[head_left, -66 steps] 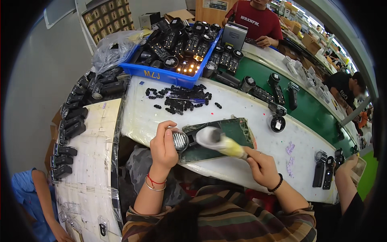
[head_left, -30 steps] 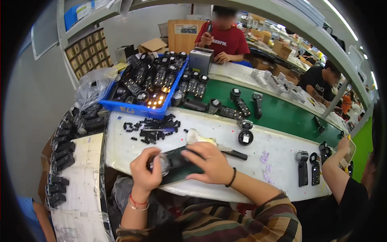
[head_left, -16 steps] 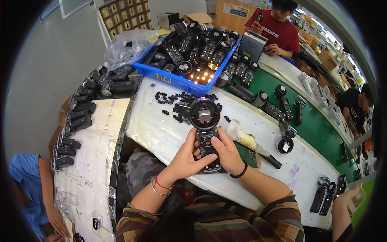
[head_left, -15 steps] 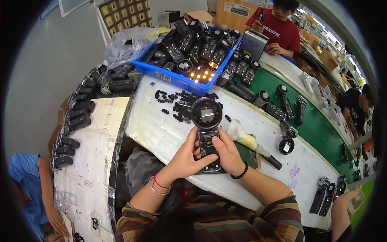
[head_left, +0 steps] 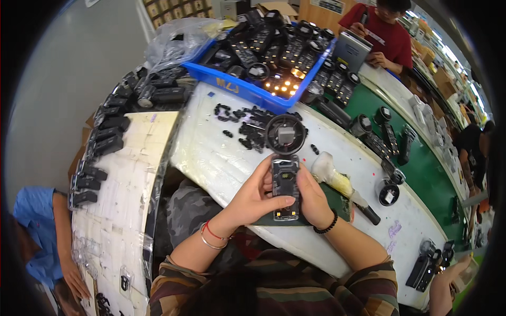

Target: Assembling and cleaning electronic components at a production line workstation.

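A black handheld fan housing (head_left: 286, 181) stands upright between my hands, its round ring head pointing away from me and its handle's inner side facing up. My left hand (head_left: 261, 192) wraps the handle from the left, with the thumb lying across its lower part. Along the right edge my right hand (head_left: 314, 200) is closed on the handle, its thumb against the side. A silvery square part sits in the ring's centre. Small black parts (head_left: 253, 131) lie scattered on the white-covered table just beyond the ring.
A blue bin (head_left: 232, 89) heaped with similar fan housings, some lit, stands beyond. A brush (head_left: 363, 205) with a wrapped handle lies at right. More housings line a green belt (head_left: 369, 124) and the left board (head_left: 132, 174). Co-workers sit at left, far right and opposite.
My right thumb has moved off the handle's face to its side. My left thumb has shifted slightly up the handle. The whole view has swung a little, so the surroundings sit further right.
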Motion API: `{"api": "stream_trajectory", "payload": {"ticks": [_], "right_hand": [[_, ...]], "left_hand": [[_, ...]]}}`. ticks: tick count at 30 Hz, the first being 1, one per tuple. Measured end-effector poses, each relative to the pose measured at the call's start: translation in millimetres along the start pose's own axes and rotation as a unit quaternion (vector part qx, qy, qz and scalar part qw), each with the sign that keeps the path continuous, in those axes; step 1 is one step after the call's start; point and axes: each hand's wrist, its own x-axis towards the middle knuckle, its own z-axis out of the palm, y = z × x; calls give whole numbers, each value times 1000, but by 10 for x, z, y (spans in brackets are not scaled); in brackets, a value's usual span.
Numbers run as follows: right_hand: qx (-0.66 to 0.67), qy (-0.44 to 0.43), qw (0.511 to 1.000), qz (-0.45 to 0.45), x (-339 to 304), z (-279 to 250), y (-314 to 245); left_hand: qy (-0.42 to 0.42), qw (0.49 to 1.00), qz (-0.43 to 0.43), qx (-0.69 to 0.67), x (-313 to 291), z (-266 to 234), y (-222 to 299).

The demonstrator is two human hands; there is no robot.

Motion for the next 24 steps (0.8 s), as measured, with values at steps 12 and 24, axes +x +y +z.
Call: {"api": "stream_trajectory", "payload": {"ticks": [12,24], "right_hand": [[-202,41,974,-97,31,-11,0],[-201,3,977,-75,-17,100,19]], "left_hand": [[409,892,193,9,84,-815,278],[567,798,191,69,373,-3089,646]]}}
